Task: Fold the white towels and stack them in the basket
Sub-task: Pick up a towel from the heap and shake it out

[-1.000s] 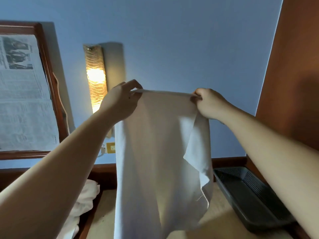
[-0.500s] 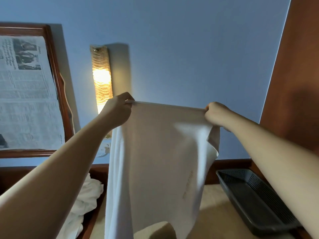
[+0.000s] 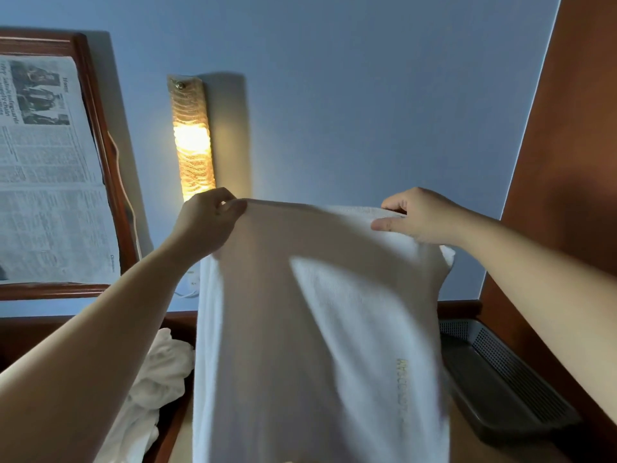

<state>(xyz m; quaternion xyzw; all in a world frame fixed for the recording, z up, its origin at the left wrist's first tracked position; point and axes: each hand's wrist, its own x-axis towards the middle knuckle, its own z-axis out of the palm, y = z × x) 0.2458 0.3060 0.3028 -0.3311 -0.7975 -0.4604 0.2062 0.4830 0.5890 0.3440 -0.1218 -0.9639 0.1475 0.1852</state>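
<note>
A white towel (image 3: 310, 329) hangs in front of me, stretched by its top edge between both hands. My left hand (image 3: 205, 225) pinches the top left corner. At the top right corner my right hand (image 3: 417, 217) grips the edge, thumb on the near side and fingers curled over the far side. The towel's lower part swings toward me and is blurred; faint gold lettering shows near its right side. A dark mesh basket (image 3: 500, 379) sits on the surface at the lower right, partly hidden by the towel. More crumpled white towels (image 3: 150, 389) lie at the lower left.
A lit wall lamp (image 3: 192, 138) hangs on the blue wall behind the towel. A wooden frame (image 3: 100, 135) with newspaper behind it stands at the left. A brown wooden panel (image 3: 567, 162) closes the right side.
Both hands have come lower and spread wider apart. The towel's lower part has swung up toward me, and its right flap no longer hangs loose.
</note>
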